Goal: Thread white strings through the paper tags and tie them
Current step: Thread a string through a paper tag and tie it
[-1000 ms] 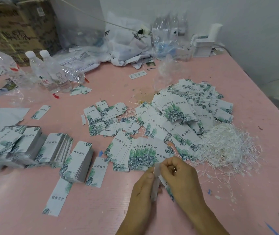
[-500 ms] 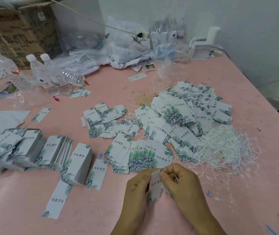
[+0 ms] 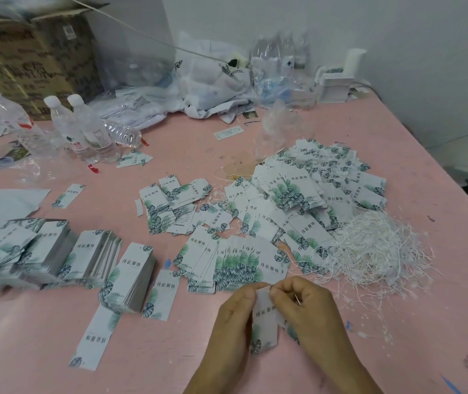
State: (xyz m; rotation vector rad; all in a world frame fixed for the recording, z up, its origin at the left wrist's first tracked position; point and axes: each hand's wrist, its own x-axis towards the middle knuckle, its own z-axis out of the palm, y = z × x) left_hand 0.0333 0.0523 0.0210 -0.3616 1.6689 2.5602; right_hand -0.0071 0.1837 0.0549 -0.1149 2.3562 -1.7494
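Head view: two hands (image 3: 272,311) pinch one tag (image 3: 265,319).

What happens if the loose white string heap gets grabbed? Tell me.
The white string heap probably lifts as a floppy tangle, since strands cross everywhere. It looks very light, so stray ends likely trail and drop. Neighbouring tags may drag along where strings overlap them.

light: soft, even, dim-ish | shadows: faint | blur: left edge smeared | distortion: wide-angle bowing at edges
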